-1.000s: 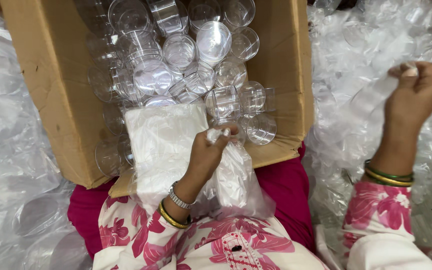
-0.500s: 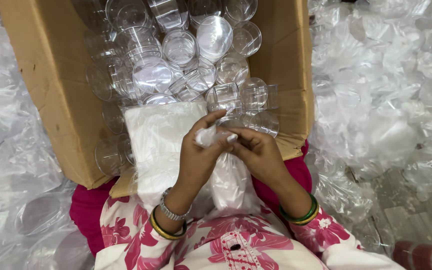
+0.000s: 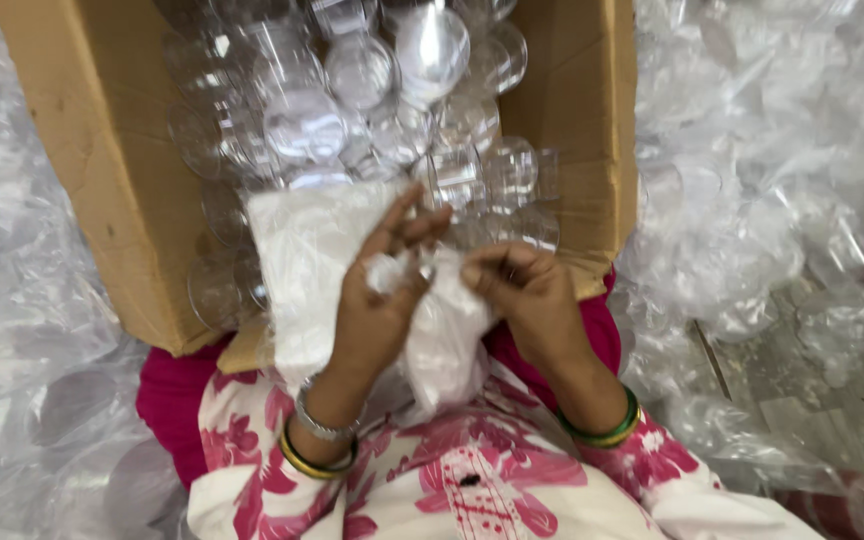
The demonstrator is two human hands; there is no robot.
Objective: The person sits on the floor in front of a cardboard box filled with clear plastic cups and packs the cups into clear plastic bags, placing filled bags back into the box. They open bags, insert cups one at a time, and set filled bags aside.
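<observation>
From the head camera, your left hand (image 3: pixel 377 305) and right hand (image 3: pixel 522 290) meet over your lap, both pinching the gathered top of a clear plastic bag (image 3: pixel 442 345) that hangs between them. Just beyond sits a cardboard box (image 3: pixel 102 170) full of clear plastic cups (image 3: pixel 432 50). Loose plastic wrap (image 3: pixel 782 170) lies on both sides.

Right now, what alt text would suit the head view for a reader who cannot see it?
Two hands, left hand and right hand, meet over a lap, gripping a clear plastic bag. Beyond them stands an open cardboard box full of clear plastic containers, with heaps of crumpled plastic wrap on both sides.
</observation>
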